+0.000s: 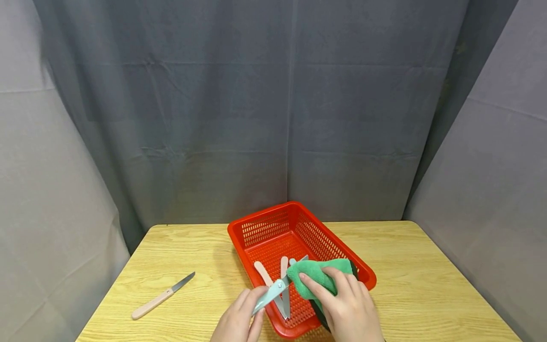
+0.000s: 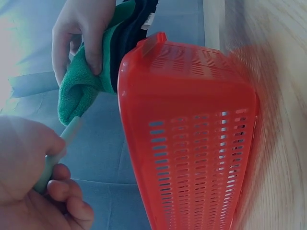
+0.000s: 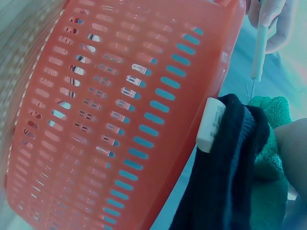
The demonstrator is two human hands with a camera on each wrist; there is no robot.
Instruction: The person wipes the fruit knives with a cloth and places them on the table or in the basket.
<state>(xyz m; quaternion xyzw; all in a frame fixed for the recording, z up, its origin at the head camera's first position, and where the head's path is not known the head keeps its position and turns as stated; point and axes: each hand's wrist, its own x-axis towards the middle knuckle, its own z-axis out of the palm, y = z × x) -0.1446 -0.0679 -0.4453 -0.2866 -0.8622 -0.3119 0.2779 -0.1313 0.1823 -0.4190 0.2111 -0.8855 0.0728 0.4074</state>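
Left fingers [image 1: 255, 295] grip a mint-handled knife [image 1: 271, 296]; right fingers [image 1: 317, 289] hold green cloth [image 1: 316, 272]; only wrist views show its white tag [image 3: 211, 124].

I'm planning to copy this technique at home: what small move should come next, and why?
Probably the right hand should slide the cloth along the blade, away from the left hand. The left hand grips the blue handle, and the cloth covers part of the blade, so that stroke seems safest for the left fingers.
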